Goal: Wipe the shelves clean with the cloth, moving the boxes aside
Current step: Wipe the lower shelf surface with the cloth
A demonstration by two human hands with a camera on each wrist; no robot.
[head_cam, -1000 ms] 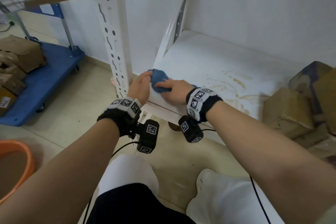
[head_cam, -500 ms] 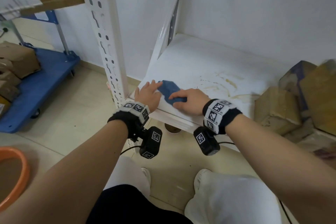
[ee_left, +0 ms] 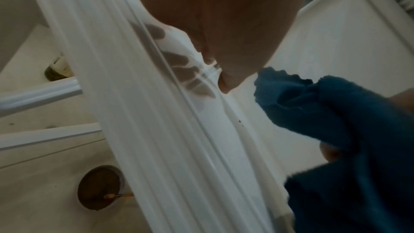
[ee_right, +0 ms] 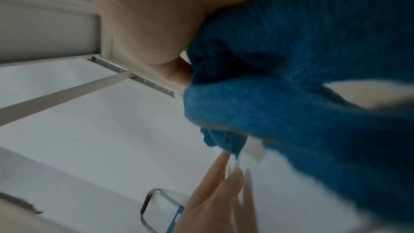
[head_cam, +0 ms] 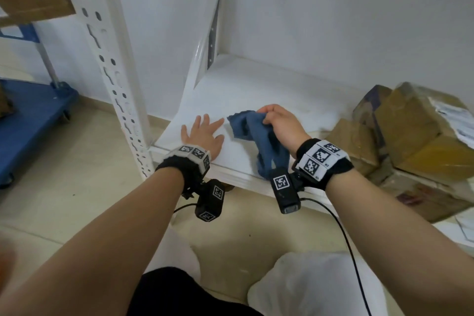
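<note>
While the right hand (head_cam: pixel 279 124) is pinching the bunched cloth (head_cam: pixel 259 140) above the shelf (head_cam: pixel 256 90), the left hand (head_cam: pixel 202 134) is lying flat, fingers spread; wiping is probably pausing, and the boxes (head_cam: pixel 410 131) at right need shifting next.

From head height we look forward and down onto the shelf (head_cam: pixel 256 90). Our two wrist views sit close under each palm, facing along the fingers; all three share the blue cloth (head_cam: pixel 252 127).
</note>
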